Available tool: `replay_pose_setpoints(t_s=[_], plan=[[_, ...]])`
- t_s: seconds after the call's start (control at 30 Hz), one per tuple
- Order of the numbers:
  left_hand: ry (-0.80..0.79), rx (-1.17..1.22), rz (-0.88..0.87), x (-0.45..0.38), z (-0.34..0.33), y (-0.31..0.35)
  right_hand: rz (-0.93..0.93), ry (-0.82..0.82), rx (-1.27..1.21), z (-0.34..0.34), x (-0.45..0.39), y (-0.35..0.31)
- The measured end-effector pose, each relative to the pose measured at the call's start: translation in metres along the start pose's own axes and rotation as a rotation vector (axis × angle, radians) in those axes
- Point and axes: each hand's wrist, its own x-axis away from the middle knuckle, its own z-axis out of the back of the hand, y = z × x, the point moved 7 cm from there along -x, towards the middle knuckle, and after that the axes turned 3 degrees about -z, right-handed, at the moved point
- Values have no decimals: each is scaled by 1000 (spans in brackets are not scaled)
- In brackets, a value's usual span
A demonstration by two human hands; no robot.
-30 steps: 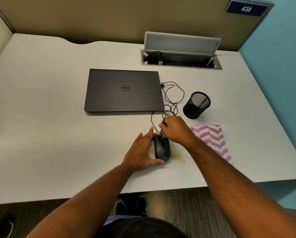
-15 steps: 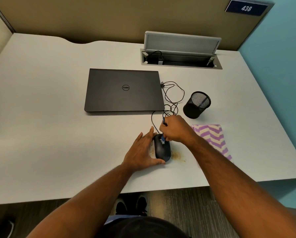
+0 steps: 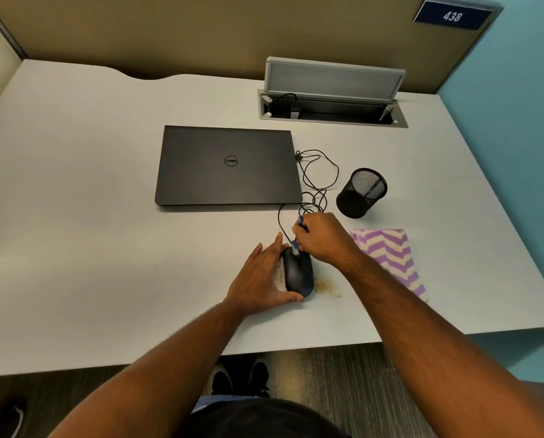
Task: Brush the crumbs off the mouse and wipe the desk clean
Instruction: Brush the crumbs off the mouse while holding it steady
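A black wired mouse (image 3: 299, 273) lies on the white desk (image 3: 106, 248) near its front edge. My left hand (image 3: 261, 279) rests flat against the mouse's left side, thumb at its near end, fingers straight. My right hand (image 3: 324, 238) grips a small blue-handled brush (image 3: 297, 245) whose bristles touch the far end of the mouse. Brown crumbs (image 3: 324, 287) lie scattered on the desk just right of the mouse. A purple-and-white zigzag cloth (image 3: 394, 257) lies folded to the right, partly under my right forearm.
A closed dark laptop (image 3: 226, 167) sits behind the mouse, its tangled cable (image 3: 321, 181) running to the mouse. A black mesh pen cup (image 3: 360, 192) stands right of the cable. An open cable hatch (image 3: 330, 105) is at the back. A teal wall bounds the right.
My right hand has shifted the brush slightly over the far end of the mouse. The left hand and the mouse have stayed in place.
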Motion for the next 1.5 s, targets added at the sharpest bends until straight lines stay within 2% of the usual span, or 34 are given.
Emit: replay_pose_setpoints(t_s=[0.23,0.4,0.53,0.8,0.97,1.1,1.17,1.37,1.5], plan=[[1,-4,-7,0,1,2,-18,-96,93,-4,4,-4],[-3,-1,1,0,1,1,51,18,64,1,3,-6],[1,-4,-6,1,3,3,78,42,71,-2,5,-8],[-6,-9,-11,0,1,1,-32,-72,-180,-14,3,-3],[0,-1,-13,2,5,5,-49,106,-96,3,7,2],[-9,-19,-25,1,3,5,-82,-45,-249,-12,11,5],[-6,-26,-25,1,2,4,-83,-109,-246,-20,13,6],[-13,-11,-4,2,4,5,-48,24,-180,-9,15,9],[-1,-19,-20,2,4,5,-28,-103,-96,-14,17,6]])
